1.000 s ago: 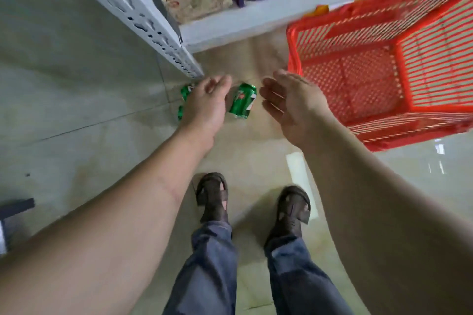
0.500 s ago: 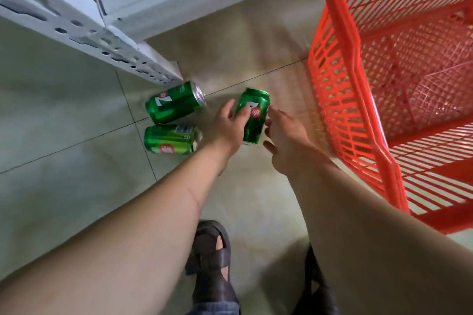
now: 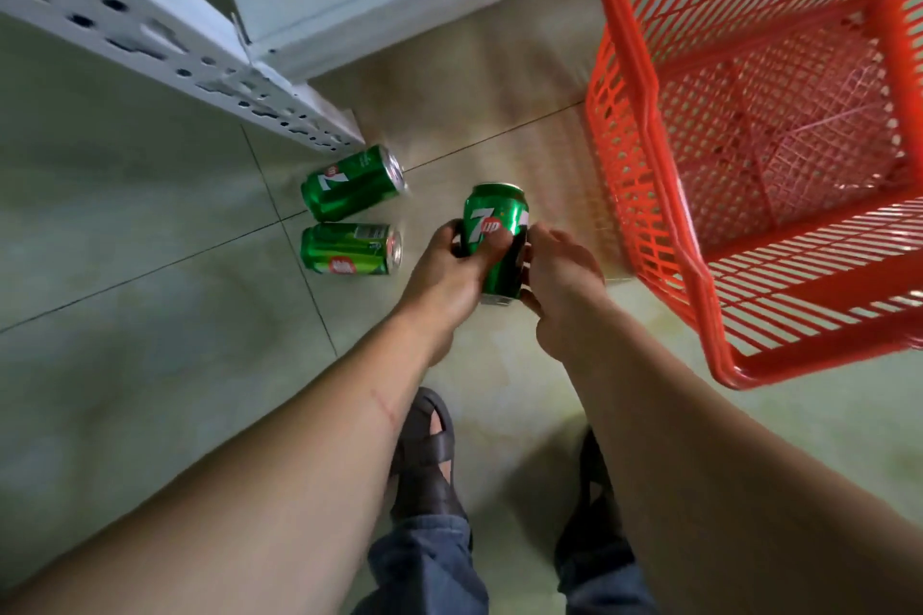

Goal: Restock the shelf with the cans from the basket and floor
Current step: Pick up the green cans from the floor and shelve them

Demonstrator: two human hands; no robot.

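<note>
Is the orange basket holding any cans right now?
No: the orange basket shows only bare mesh inside, while two green cans lie on the floor beside the shelf post.

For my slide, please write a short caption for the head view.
Both hands, left hand and right hand, hold a green can; two cans lie on the floor beside a red basket.

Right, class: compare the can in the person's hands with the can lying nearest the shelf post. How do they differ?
The held can is gripped by the left hand and right hand; the post-side can lies untouched on the floor. The held can points away from the person; the other lies crosswise. Both are green 7up cans.
</note>
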